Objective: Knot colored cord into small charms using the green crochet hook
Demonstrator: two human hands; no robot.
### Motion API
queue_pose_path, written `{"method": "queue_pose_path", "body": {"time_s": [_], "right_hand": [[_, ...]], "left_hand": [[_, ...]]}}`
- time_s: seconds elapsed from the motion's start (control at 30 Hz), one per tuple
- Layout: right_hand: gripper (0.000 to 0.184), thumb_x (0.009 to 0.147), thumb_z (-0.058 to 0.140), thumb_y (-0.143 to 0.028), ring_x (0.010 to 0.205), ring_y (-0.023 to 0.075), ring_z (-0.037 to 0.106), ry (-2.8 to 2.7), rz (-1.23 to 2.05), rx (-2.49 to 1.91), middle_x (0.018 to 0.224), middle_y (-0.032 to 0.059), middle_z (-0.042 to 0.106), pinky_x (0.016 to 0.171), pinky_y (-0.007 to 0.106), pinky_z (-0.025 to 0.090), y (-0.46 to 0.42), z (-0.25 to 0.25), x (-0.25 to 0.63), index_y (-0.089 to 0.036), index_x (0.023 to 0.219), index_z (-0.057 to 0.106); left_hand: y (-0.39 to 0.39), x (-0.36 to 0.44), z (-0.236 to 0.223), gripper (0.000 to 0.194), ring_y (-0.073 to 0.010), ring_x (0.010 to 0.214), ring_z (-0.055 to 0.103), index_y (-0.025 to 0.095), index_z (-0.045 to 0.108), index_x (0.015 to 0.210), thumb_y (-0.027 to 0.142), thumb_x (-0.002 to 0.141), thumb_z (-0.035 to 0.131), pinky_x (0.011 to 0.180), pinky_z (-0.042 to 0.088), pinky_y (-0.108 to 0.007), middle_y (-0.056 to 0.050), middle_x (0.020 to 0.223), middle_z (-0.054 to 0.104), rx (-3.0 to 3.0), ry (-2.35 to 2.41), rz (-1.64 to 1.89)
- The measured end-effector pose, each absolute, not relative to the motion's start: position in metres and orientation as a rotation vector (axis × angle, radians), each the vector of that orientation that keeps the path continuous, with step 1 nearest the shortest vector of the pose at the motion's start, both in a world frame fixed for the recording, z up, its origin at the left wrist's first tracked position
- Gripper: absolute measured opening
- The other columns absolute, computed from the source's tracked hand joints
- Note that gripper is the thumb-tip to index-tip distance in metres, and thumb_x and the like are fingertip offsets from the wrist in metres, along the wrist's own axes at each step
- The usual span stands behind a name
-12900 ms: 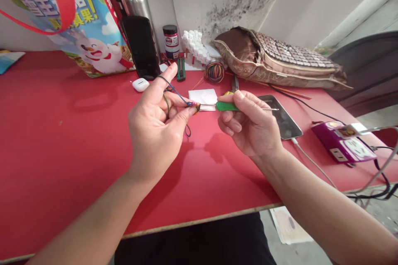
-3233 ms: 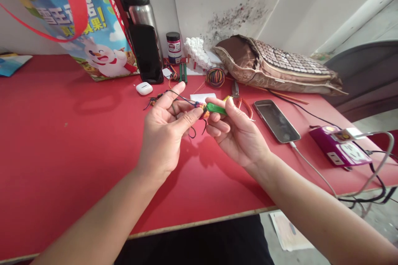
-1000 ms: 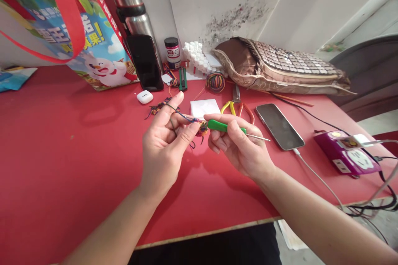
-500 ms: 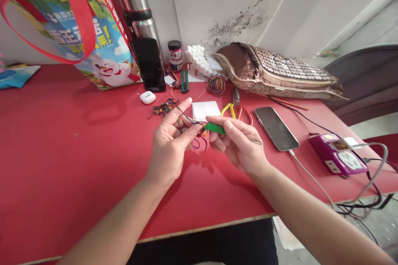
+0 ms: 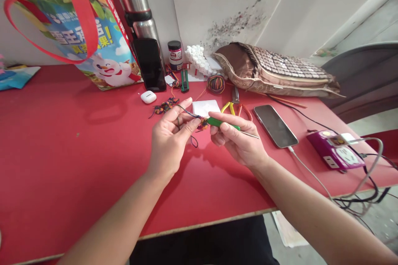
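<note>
My left hand (image 5: pixel 172 138) pinches a small multicoloured crochet piece (image 5: pixel 203 124) between thumb and fingers. Dark blue yarn (image 5: pixel 186 110) runs from the piece over the raised index finger, and a loose loop hangs below. My right hand (image 5: pixel 241 140) grips a crochet hook (image 5: pixel 223 124) by its green handle. One thin metal end of the hook sticks out past the right palm; the other end, at the crochet piece, is too small to make out. Behind my left hand lies another multicoloured crocheted strip (image 5: pixel 165 106) on the red table (image 5: pixel 77 165).
A white folded paper (image 5: pixel 205 107), a yarn ball (image 5: pixel 215 84) and pliers (image 5: pixel 235 103) lie beyond my hands. To the right are a charging phone (image 5: pixel 275 126) and a purple power socket (image 5: pixel 336 150). A bag (image 5: pixel 108 66), steel flask (image 5: pixel 139 16) and upright black phone (image 5: pixel 150 65) stand at the back left.
Compared with 12.9 seconds ago, the crochet piece is larger. Over the last second my hands stay close together, with the hook tilting slightly at the piece. The camera view has shifted a little.
</note>
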State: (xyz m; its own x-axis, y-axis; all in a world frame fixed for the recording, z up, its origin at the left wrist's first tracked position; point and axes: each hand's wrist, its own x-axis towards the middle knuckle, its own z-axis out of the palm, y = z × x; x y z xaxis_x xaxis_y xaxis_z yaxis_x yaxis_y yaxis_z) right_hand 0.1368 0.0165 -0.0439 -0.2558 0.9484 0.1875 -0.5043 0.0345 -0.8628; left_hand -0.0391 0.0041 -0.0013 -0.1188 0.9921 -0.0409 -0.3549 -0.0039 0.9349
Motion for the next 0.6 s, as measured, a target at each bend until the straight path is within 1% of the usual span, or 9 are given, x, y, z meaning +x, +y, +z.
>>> {"method": "queue_pose_path", "body": {"time_s": [0.13,0.2,0.27,0.37,0.4,0.5,0.6], "right_hand": [[0.027,0.092,0.091,-0.039,0.063,0.0104,0.061,-1.132,1.505,-0.576,0.084,0.0008,0.081,0.065,0.031,0.053,0.016,-0.044,0.136,-0.035,0.118,0.090],[0.026,0.093,0.091,-0.038,0.065,0.0111,0.063,-1.149,1.473,-0.570,0.084,0.0007,0.081,0.066,0.031,0.053,0.015,-0.044,0.136,-0.034,0.119,0.090],[0.024,0.096,0.088,-0.037,0.067,0.0116,0.065,-1.154,1.437,-0.559,0.086,0.0008,0.081,0.067,0.031,0.054,0.012,-0.044,0.135,-0.034,0.119,0.090],[0.022,0.101,0.082,-0.036,0.068,0.0115,0.066,-1.168,1.410,-0.545,0.087,0.0008,0.081,0.069,0.030,0.055,0.008,-0.042,0.135,-0.034,0.121,0.089],[0.022,0.101,0.082,-0.037,0.068,0.0116,0.066,-1.182,1.398,-0.545,0.087,0.0010,0.080,0.070,0.031,0.055,0.007,-0.041,0.135,-0.033,0.121,0.089],[0.021,0.102,0.080,-0.036,0.067,0.0118,0.064,-1.254,1.296,-0.561,0.084,0.0008,0.078,0.068,0.031,0.055,0.004,-0.039,0.133,-0.029,0.120,0.088],[0.020,0.105,0.075,-0.034,0.067,0.0120,0.062,-1.360,1.103,-0.660,0.084,0.0005,0.074,0.066,0.030,0.054,0.001,-0.039,0.128,-0.027,0.121,0.085]], "left_hand": [[0.006,-0.039,0.001,0.049,-0.0095,0.065,0.066,0.021,0.085,0.115,0.017,0.068,0.101,0.056,0.048,-0.019,0.001,0.081,0.078,0.791,0.997,1.415],[0.007,-0.040,0.001,0.051,-0.0096,0.066,0.067,0.020,0.085,0.115,0.012,0.066,0.100,0.055,0.047,-0.018,0.002,0.077,0.076,0.748,0.974,1.407],[0.008,-0.040,0.002,0.053,-0.0070,0.059,0.061,0.018,0.086,0.113,0.008,0.064,0.099,0.049,0.040,-0.016,0.004,0.071,0.071,0.677,0.942,1.374],[0.007,-0.039,0.003,0.055,-0.0023,0.049,0.045,0.016,0.086,0.112,0.008,0.059,0.101,0.041,0.025,-0.015,0.006,0.066,0.065,0.587,0.885,1.300],[0.005,-0.038,0.004,0.058,-0.0019,0.048,0.043,0.016,0.086,0.113,0.008,0.058,0.102,0.041,0.024,-0.015,0.006,0.066,0.065,0.588,0.874,1.295],[0.000,-0.031,0.005,0.065,-0.0035,0.052,0.046,0.017,0.086,0.121,0.009,0.059,0.101,0.044,0.029,-0.015,0.006,0.066,0.065,0.648,0.897,1.363],[-0.004,-0.026,0.004,0.065,-0.0038,0.054,0.045,0.017,0.084,0.127,0.007,0.064,0.097,0.046,0.033,-0.015,0.007,0.065,0.063,0.676,0.955,1.459]]}}
